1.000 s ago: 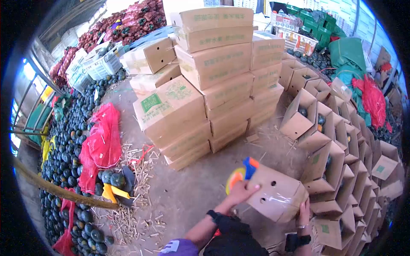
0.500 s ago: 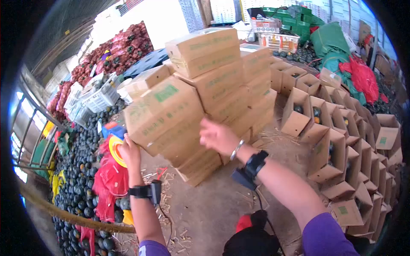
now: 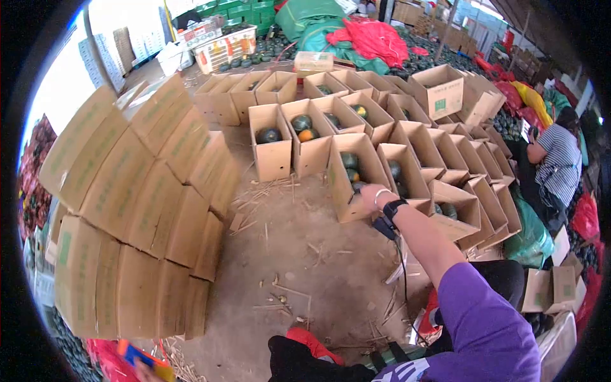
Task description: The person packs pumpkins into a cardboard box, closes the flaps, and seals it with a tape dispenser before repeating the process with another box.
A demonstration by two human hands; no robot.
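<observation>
My right hand (image 3: 367, 198) is at the near rim of an open cardboard box (image 3: 347, 209), its fingers closed over the edge and partly hidden. Inside that box lie dark green squashes (image 3: 351, 162), one with an orange patch. Another open box (image 3: 405, 153) with squashes stands against its right side. Low at the left edge of the view, my left hand (image 3: 146, 372) is partly cut off by the frame. It is closed on a tape dispenser (image 3: 132, 354) with blue and orange parts, beside the stack of closed cartons (image 3: 137, 261).
Rows of open boxes (image 3: 439, 149) fill the right and back. A person in a striped shirt (image 3: 560, 165) is at far right. Loose squashes (image 3: 280, 54) and red netting (image 3: 375, 41) lie behind. Straw-like scraps (image 3: 280, 299) litter the floor.
My view has turned right, so the carton stack now sits at left. My right hand has left the stack and reached the open box. My left hand has dropped low with the tape dispenser.
</observation>
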